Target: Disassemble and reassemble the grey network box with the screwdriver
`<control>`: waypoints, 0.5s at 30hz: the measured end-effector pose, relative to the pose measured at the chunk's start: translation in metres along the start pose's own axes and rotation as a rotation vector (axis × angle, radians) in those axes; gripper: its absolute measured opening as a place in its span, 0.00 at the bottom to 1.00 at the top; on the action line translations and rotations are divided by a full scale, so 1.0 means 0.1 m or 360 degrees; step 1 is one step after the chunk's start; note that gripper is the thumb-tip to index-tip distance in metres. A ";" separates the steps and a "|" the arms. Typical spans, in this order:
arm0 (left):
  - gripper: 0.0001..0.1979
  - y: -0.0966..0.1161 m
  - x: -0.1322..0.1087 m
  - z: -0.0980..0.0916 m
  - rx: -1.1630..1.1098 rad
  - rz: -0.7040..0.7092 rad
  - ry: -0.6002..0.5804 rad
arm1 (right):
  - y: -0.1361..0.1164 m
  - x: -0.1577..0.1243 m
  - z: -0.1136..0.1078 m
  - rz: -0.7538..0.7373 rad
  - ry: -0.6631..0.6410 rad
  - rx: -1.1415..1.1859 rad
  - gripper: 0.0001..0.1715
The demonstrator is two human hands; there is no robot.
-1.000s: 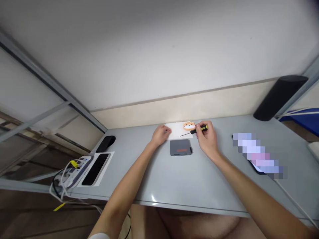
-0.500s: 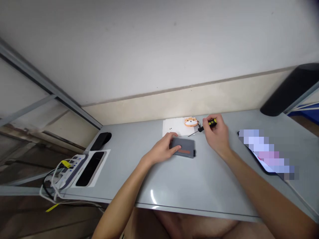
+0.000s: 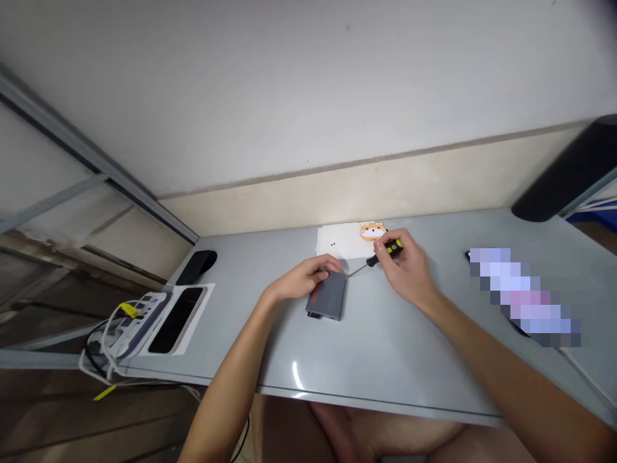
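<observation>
A small grey box (image 3: pixel 328 297) with an orange label lies on the grey table (image 3: pixel 376 347), turned so its long side runs away from me. My left hand (image 3: pixel 308 278) rests on its far left corner, fingers curled over the edge. My right hand (image 3: pixel 405 269) pinches a small screwdriver (image 3: pixel 380 254) with a black and yellow handle. Its thin shaft points down-left, and its tip is close to the box's far right corner. Behind lies a white sheet of paper (image 3: pixel 337 240) with two tiny dark specks, and an orange and white animal-shaped charm (image 3: pixel 373 231) sits at its right end.
At the left table edge a white power strip (image 3: pixel 139 315) with cables sits beside a dark phone (image 3: pixel 176 310) on white paper. A black object (image 3: pixel 196 265) lies behind them. A black cylinder (image 3: pixel 563 173) stands at the far right. A blurred-out item (image 3: pixel 523 296) lies right of my arm.
My left hand left the paper, took the grey box and turned it about a quarter turn, nearer to me. My right hand brought the screwdriver down-left toward the box.
</observation>
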State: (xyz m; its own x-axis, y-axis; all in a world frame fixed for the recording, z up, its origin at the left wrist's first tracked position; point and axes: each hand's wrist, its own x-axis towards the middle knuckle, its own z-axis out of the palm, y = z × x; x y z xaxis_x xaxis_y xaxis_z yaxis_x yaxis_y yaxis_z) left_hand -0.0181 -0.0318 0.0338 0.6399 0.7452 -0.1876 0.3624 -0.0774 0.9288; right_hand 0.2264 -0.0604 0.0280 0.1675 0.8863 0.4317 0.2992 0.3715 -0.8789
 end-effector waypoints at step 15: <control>0.12 0.07 0.00 0.03 0.0196 0.0000 0.0036 | -0.04 -0.01 0.00 0.0035 -0.0013 0.0070 0.11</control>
State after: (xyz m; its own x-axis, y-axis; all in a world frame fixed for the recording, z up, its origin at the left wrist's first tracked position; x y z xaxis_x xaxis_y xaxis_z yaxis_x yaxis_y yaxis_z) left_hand -0.0137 -0.0347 0.0393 0.6251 0.7597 -0.1792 0.4440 -0.1573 0.8821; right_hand 0.2250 -0.0631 0.0313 0.1657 0.8965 0.4109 0.2542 0.3637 -0.8962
